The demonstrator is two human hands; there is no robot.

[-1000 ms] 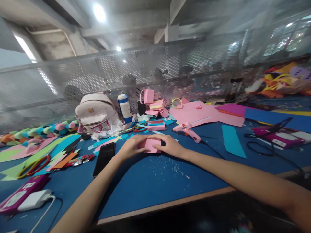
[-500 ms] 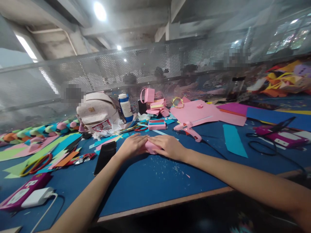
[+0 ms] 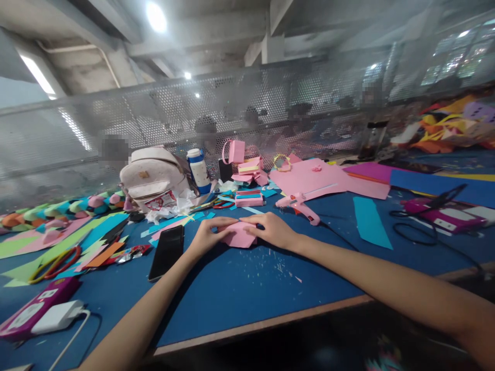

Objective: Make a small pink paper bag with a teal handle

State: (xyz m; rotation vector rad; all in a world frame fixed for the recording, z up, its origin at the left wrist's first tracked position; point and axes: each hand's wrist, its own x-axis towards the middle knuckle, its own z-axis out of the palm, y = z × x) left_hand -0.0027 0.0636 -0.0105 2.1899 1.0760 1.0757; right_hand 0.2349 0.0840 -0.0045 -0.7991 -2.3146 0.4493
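Both hands, left hand (image 3: 207, 236) and right hand (image 3: 270, 230), pinch the folded pink paper (image 3: 237, 237) between them, just right of the black phone (image 3: 167, 245).

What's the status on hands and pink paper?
Left hand and right hand both pinch the paper on the table. Phone beside left hand, glue gun past right; neither touching.

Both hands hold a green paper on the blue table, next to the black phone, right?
No. The head view shows the paper is pink, not green. The left hand and right hand do hold it on the blue table, next to the black phone.
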